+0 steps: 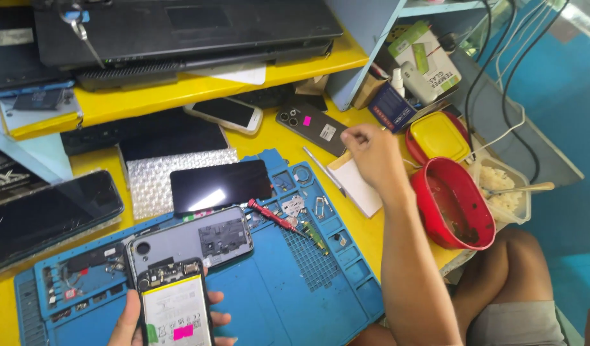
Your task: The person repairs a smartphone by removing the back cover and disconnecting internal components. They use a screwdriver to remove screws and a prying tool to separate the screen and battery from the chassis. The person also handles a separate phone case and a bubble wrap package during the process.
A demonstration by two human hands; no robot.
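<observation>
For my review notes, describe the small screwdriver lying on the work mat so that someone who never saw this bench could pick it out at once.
Start at the blue silicone repair mat covering the yellow table. Near its upper middle, just right of the loose black phone screen, lies the slim red-handled precision screwdriver, slanting down to the right. It is the only red tool on the mat.

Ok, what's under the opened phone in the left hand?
Under the opened phone only the left hand and blue repair mat show; whatever lies directly beneath is covered.

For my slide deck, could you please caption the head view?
Left hand holds an opened phone over a blue repair mat; right hand reaches toward a grey phone.
</observation>
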